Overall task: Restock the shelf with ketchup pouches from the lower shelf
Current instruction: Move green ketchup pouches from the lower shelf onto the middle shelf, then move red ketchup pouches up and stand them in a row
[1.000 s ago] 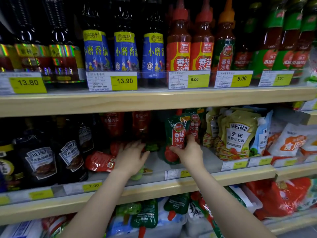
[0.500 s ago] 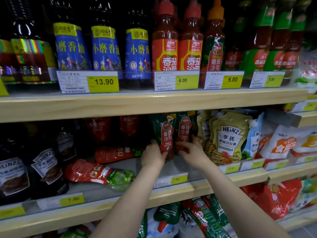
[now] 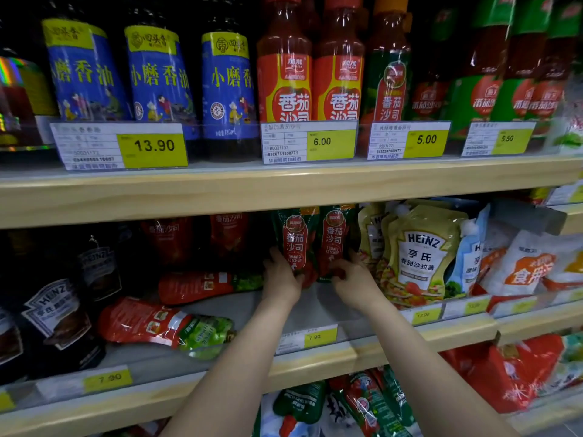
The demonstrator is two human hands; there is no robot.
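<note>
Standing upright on the middle shelf (image 3: 315, 313), two green-and-red ketchup pouches (image 3: 296, 244) lean side by side, just left of the Heinz salad dressing pouch (image 3: 421, 253). The left hand (image 3: 280, 279) curls its fingers round the left pouch's base; the right hand (image 3: 355, 283) pinches the right pouch's bottom. Two red pouches (image 3: 164, 326) lie flat to the left.

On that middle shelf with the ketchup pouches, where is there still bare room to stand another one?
Bare shelf floor shows in front of the two upright ketchup pouches, between the two forearms, down to the 7.90 price tag. Left of the left hand, two fallen red pouches lie across the floor. Right of the right hand, the Heinz salad dressing pouches stand packed tight.
</note>
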